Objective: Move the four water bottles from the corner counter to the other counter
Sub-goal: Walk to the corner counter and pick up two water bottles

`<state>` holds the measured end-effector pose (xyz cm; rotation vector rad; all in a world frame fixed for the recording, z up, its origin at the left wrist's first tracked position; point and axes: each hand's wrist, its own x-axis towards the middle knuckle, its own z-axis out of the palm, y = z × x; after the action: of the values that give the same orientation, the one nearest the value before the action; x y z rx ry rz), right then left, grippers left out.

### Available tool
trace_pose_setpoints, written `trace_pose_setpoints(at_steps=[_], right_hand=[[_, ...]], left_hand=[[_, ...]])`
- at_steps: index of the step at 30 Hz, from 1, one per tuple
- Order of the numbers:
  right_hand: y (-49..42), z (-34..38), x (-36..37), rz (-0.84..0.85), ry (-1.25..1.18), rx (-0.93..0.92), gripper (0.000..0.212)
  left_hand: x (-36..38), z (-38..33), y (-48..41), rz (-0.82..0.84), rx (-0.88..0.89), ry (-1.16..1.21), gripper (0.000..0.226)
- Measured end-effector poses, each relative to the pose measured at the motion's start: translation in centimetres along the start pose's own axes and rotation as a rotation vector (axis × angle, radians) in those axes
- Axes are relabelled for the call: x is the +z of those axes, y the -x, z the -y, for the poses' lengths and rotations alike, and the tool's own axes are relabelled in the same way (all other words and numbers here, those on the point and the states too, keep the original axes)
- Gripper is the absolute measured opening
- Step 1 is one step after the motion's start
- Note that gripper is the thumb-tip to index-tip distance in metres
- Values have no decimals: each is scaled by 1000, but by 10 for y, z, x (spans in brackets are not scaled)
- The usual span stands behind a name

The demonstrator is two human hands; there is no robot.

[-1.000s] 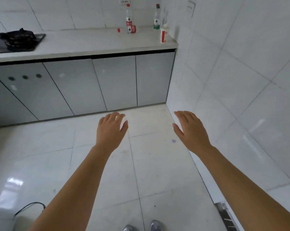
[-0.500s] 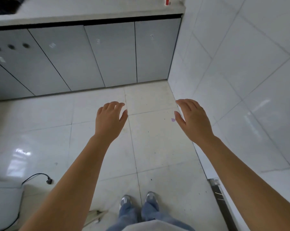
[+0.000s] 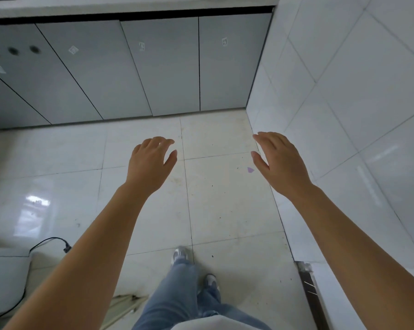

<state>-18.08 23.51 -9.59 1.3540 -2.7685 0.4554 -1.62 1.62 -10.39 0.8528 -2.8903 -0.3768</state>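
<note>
Two hands, left [image 3: 151, 165], right [image 3: 282, 165], above floor [image 3: 215, 206]

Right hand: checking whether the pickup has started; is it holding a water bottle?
No, the right hand hangs empty over the floor, its fingers relaxed and curled round nothing.

you are looking at no text you can read: the stickers [image 3: 142, 46] on the grey cabinet doors [image 3: 167, 79] are showing only faint blurred marks, too small to make out as letters, numbers or a brand.
</note>
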Motion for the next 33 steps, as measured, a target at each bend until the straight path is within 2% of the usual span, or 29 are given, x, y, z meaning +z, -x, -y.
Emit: trace_pose_setpoints(at_steps=[9, 15, 21, 33], right_hand=[[-111, 0, 1, -64, 25, -31, 57], [-207, 10, 11, -82, 22, 3, 59], [-289, 6, 16, -130, 5, 48, 46], [-456, -60, 29, -178, 26, 50, 47]], left_hand=[[-24, 27, -114, -36, 85, -34, 40], [-40, 64, -208, -17, 68, 14, 40], [-49, 83, -294, -13, 65, 38, 41], [-29, 76, -472, 14, 97, -14, 42]])
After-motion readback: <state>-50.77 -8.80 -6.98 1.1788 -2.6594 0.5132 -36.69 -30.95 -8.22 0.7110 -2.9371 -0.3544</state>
